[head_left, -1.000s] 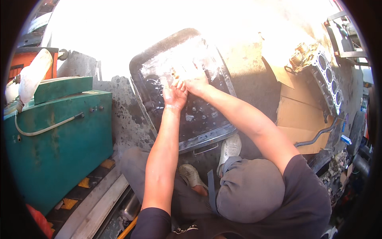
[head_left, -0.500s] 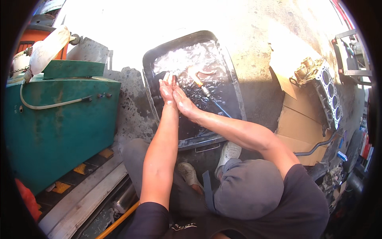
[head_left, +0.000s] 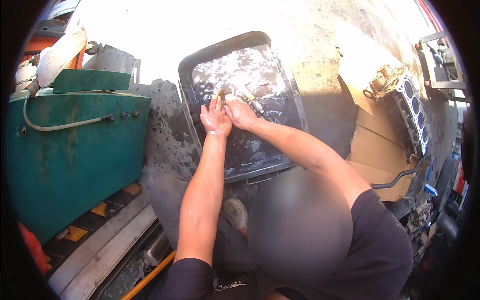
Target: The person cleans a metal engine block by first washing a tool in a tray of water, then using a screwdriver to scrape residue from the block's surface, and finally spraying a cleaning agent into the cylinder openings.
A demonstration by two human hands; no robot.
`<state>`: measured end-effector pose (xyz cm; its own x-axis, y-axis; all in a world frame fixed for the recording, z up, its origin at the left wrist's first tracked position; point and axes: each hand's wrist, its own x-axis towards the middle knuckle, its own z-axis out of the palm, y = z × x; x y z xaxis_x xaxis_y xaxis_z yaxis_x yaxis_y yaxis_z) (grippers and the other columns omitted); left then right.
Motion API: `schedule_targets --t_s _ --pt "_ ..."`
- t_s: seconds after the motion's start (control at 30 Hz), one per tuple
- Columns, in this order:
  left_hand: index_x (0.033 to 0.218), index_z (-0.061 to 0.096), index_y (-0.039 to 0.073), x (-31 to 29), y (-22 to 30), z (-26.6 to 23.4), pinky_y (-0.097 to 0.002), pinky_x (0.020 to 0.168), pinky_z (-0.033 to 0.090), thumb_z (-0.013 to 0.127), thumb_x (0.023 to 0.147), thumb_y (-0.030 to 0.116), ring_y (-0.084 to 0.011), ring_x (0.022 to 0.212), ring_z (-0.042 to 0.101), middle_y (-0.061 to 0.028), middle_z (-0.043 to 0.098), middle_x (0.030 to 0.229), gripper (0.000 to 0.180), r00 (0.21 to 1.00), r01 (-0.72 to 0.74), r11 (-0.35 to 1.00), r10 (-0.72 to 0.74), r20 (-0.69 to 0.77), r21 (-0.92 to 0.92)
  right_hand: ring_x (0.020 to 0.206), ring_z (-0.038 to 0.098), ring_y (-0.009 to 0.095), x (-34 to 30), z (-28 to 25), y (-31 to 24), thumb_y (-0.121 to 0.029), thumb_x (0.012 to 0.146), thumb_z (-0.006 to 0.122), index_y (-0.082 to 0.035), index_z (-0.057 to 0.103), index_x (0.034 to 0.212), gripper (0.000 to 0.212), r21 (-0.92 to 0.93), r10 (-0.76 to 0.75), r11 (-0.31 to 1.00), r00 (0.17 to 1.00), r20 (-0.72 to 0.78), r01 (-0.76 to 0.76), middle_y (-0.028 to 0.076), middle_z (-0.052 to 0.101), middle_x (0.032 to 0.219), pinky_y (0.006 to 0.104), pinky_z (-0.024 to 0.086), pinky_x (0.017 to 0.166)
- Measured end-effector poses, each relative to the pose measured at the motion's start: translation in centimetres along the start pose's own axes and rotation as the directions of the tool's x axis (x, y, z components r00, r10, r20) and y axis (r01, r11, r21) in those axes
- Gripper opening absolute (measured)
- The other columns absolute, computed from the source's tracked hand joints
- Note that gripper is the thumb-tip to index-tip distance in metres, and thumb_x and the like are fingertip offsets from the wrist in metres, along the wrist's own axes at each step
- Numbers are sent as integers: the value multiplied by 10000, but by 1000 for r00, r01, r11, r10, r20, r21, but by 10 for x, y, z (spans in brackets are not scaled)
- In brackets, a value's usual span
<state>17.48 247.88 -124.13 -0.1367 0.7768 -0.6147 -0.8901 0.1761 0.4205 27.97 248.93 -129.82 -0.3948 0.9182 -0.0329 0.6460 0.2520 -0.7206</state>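
Observation:
My left hand (head_left: 216, 120) is turned palm up above the water in a black tub (head_left: 186, 75), its wet fingers stretched out and slightly apart. Close against its right side is my right hand (head_left: 242, 115), back upward, with loosely bent fingers pointing toward the left fingers. Glare blurs the fingertips, and I make out nothing held in either hand. Just beyond the right hand, a tool with a metal collar (head_left: 256, 106) and an orange part lies in the water, partly lost in bright reflections.
A green metal cabinet (head_left: 80, 160) stands on the left, with a pale hose (head_left: 65, 128) across it. On the right, an engine block (head_left: 407, 110) lies by flattened cardboard (head_left: 377, 150). A person's blurred head (head_left: 300, 225) leans in from below, near the tub's front rim.
My hands have come out of their pressed-together position; the right slid off the left palm to the right, and its fingers bent. The blurred head moved up toward the tub.

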Motion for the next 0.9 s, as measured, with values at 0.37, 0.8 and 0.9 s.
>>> schedule_targets --t_s 0.37,0.8,0.9 --pt "1068 605 -98 14 36 8 -300 574 558 469 984 367 -278 726 682 -246 674 923 492 806 360 897 -437 400 256 484 347 94 22 -51 -69 -357 1016 436 -145 435 785 313 662 81 -472 719 690 -582 -3 426 657 227 267 398" --pt "1318 501 67 25 4 13 -426 954 463 325 1004 542 -273 1082 560 -118 582 1211 596 961 92 978 -136 242 185 1264 176 290 3 -41 -71 -475 1029 351 -64 305 1355 527 483 233 847 972 39 -223 166 268 1369 402 204 1003" --pt "1474 337 40 23 30 44 -483 1090 347 260 977 633 -313 1261 444 -154 453 1412 778 995 -99 918 95 30 384 1444 137 335 -2 -39 -91 -503 1032 331 -46 274 1486 647 414 135 901 991 20 -131 205 231 1534 442 189 1143"
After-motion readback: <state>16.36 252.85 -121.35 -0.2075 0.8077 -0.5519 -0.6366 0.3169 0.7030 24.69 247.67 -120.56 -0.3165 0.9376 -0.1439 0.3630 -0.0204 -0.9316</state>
